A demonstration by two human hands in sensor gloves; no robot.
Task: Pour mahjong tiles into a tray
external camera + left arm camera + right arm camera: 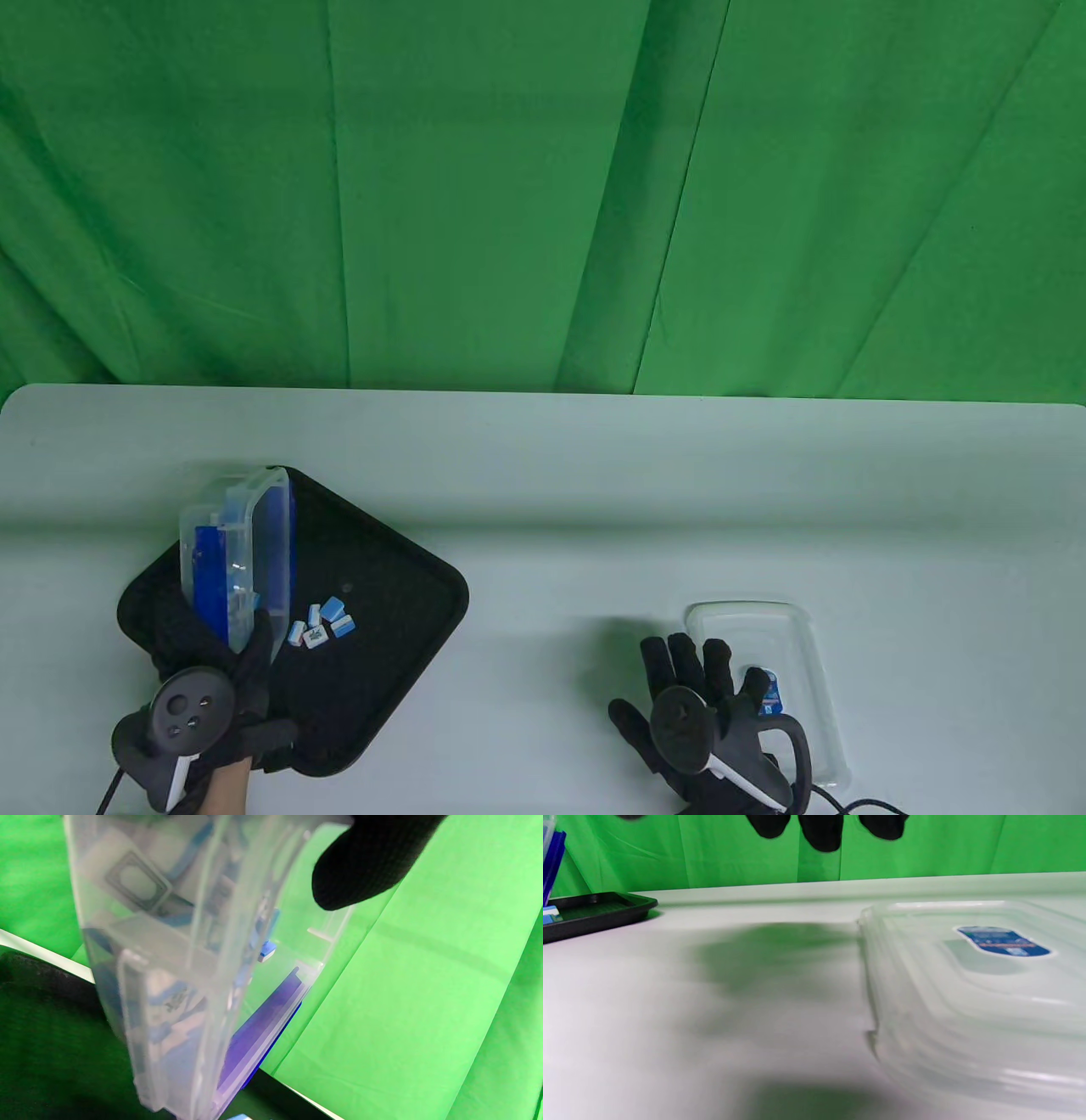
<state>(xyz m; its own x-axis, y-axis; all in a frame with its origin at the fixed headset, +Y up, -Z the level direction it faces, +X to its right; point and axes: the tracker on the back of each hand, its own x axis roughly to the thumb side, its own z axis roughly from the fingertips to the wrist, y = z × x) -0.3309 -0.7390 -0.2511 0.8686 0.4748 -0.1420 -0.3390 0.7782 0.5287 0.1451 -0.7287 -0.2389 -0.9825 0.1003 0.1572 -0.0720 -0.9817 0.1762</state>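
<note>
My left hand (229, 679) grips a clear plastic box (233, 552) with blue-and-white mahjong tiles inside, tipped on its side over a black tray (407, 594). Several tiles (321, 626) lie on the tray beside the box mouth. In the left wrist view the box (169, 963) fills the frame, tiles showing through its wall, with a gloved fingertip (360, 861) on it. My right hand (696, 705) lies flat and open with fingers spread, beside and partly over the clear lid (797, 671). In the right wrist view its fingertips (821, 830) hang above the table.
The clear lid (967, 984) with a blue label lies flat on the white table (594, 492) at the right. The tray's edge (598, 914) shows at the far left of the right wrist view. A green cloth hangs behind the table.
</note>
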